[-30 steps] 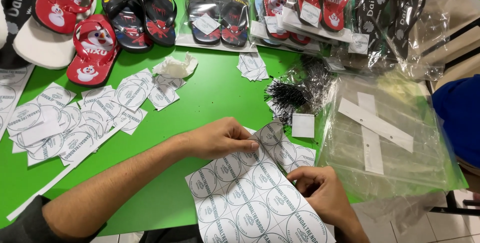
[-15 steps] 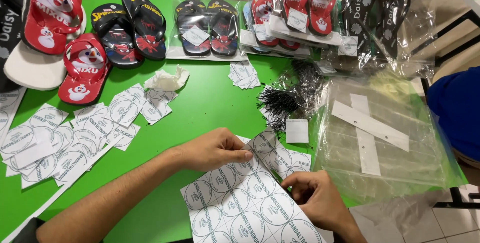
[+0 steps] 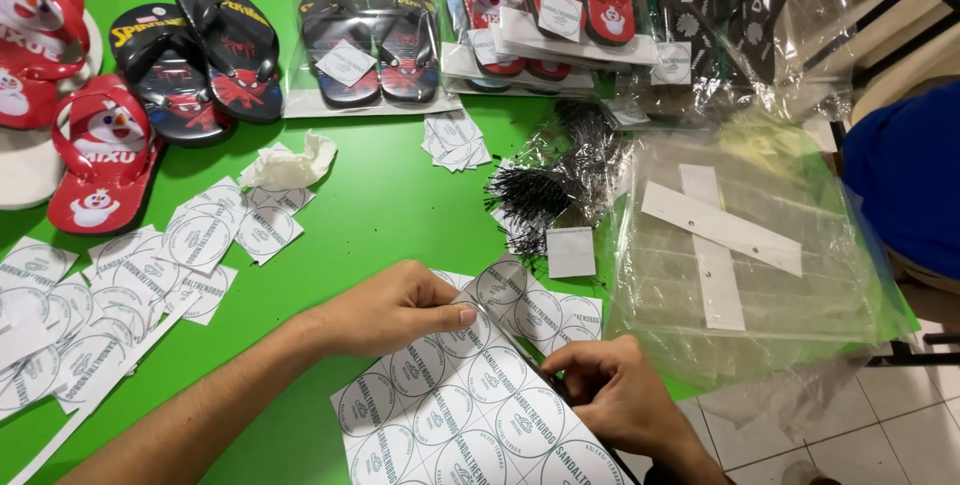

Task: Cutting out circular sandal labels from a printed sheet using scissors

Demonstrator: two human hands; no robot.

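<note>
My left hand [image 3: 385, 307] pressed its thumb and fingers [image 3: 462, 316] flat on the sticker sheet [image 3: 470, 410] at the near edge of the green counter [image 3: 390, 195]. My right hand [image 3: 610, 390] pinched the sheet's right side, fingers together. Cut stickers [image 3: 130, 275] lay left, black tag fasteners [image 3: 540, 195] beyond, bagged sandals [image 3: 370, 40] far.

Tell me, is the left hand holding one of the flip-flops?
No, the left hand presses down on the sheet of round stickers, while the flip-flops lie at the far edge of the green table.
</note>
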